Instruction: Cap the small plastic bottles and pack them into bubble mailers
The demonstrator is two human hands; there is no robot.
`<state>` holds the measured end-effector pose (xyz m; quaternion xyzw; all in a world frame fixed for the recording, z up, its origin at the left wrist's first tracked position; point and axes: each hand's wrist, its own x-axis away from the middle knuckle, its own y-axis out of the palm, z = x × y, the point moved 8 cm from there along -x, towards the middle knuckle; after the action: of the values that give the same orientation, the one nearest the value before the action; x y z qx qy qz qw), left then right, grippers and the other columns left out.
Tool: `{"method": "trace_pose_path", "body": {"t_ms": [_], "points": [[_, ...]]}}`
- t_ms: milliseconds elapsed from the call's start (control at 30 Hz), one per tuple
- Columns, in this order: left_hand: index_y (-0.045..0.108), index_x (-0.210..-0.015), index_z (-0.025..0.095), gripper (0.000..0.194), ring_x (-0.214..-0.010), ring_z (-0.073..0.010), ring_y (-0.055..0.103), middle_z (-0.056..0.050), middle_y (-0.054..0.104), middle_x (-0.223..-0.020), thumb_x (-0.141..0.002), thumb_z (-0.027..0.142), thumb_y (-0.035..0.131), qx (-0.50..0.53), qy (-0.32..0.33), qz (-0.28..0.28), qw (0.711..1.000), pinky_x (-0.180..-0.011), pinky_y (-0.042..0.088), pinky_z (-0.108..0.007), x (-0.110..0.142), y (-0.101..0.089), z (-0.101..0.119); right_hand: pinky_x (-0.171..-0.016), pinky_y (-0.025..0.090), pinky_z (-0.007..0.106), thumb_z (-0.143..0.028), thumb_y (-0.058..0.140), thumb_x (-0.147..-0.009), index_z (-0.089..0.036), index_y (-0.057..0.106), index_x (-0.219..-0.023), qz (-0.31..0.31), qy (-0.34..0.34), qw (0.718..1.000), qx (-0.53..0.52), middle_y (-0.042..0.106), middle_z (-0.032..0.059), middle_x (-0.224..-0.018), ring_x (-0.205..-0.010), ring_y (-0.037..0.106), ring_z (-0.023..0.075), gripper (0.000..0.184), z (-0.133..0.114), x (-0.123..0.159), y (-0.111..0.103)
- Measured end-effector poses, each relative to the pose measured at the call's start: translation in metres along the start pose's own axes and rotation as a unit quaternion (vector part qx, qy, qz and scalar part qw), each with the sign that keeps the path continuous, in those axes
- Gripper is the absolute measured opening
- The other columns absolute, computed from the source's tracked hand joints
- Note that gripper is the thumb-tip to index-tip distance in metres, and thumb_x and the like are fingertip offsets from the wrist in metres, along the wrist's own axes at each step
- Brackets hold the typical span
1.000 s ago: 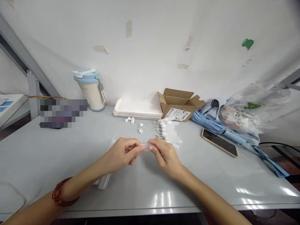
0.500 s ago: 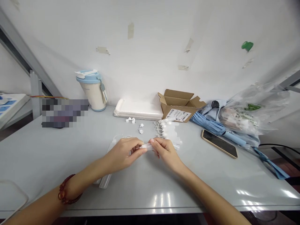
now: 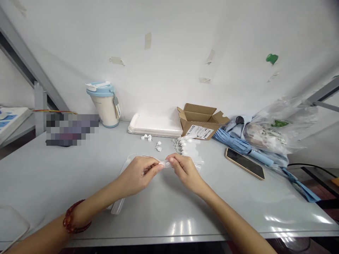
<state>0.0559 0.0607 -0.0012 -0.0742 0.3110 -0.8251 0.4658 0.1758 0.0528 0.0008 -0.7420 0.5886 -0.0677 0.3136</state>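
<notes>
Over the middle of the counter [image 3: 159, 211], a translucent tube [image 3: 167, 163] is gripped between the fingers of the left hand [image 3: 141, 173] and right hand [image 3: 186, 172]. Light, slightly slippery handling can be expected; its sides are best pinched. Toward the back edge, white caps [image 3: 149, 138] are scattered.

The tabletop [image 3: 169, 211] gleams up at me, smooth and glossy. The small tube [image 3: 166, 163] looks like translucent plastic, the box [image 3: 184, 129] matt cardboard, the umbrella [image 3: 231, 141] creased cloth, the bag [image 3: 293, 121] thin, crinkled, see-through plastic.
</notes>
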Motion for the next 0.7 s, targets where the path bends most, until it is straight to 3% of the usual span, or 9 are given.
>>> {"method": "trace_pose_path", "body": {"t_ms": [133, 267, 367, 500, 700], "points": [[0.057, -0.069, 0.017, 0.035, -0.055, -0.0122, 0.047, 0.001, 0.053, -0.061, -0.091, 0.039, 0.041, -0.010, -0.021, 0.003, 1.000, -0.053, 0.036, -0.023, -0.007, -0.005, -0.012, -0.055, 0.037, 0.024, -0.043, 0.036, -0.095, -0.017, 0.060, -0.084, 0.024, 0.019, 0.999, -0.011, 0.048, -0.0022, -0.059, -0.054, 0.045, 0.0112, 0.037, 0.010, -0.006, -0.010], [0.063, -0.085, 0.017, 0.027, -0.074, -0.0172, 0.058, -0.004, 0.065, -0.082, -0.090, 0.032, 0.041, -0.087, -0.023, 0.040, 0.995, -0.067, 0.044, -0.026, -0.023, -0.021, -0.028, -0.072, 0.043, 0.031, -0.039, 0.036, -0.094, -0.016, 0.061, -0.101, 0.191, -0.029, 0.973, 0.124, 0.062, 0.0074, -0.086, -0.077, 0.056, 0.0186, 0.035, 0.020, -0.014, -0.060], [0.065, -0.101, 0.017, 0.029, -0.096, -0.0218, 0.060, -0.009, 0.066, -0.108, -0.087, 0.025, 0.041, -0.136, 0.021, 0.028, 0.990, -0.082, 0.045, -0.031, -0.036, -0.022, -0.031, -0.080, 0.042, 0.038, -0.036, 0.035, -0.094, -0.015, 0.061, -0.111, 0.245, -0.019, 0.944, 0.220, 0.063, 0.0115, -0.093, -0.087, 0.056, 0.0229, 0.038, 0.038, -0.020, -0.089], [0.065, -0.106, 0.016, 0.032, -0.111, -0.0257, 0.057, -0.011, 0.063, -0.121, -0.087, 0.021, 0.039, -0.182, 0.057, -0.016, 0.981, -0.095, 0.042, -0.039, -0.047, -0.012, -0.033, -0.084, 0.041, 0.042, -0.030, 0.039, -0.091, -0.013, 0.063, -0.113, 0.218, 0.020, 0.936, 0.276, 0.065, 0.0130, -0.095, -0.091, 0.055, 0.0254, 0.037, 0.066, -0.028, -0.100], [0.067, -0.101, 0.016, 0.031, -0.105, -0.0226, 0.059, -0.009, 0.067, -0.113, -0.090, 0.015, 0.037, -0.234, 0.109, -0.059, 0.964, -0.091, 0.044, -0.034, -0.048, 0.002, -0.036, -0.089, 0.038, 0.042, -0.020, 0.034, -0.090, -0.021, 0.063, -0.114, 0.195, 0.033, 0.936, 0.291, 0.066, 0.0093, -0.104, -0.100, 0.054, 0.0254, 0.038, 0.080, -0.031, -0.094]]}}
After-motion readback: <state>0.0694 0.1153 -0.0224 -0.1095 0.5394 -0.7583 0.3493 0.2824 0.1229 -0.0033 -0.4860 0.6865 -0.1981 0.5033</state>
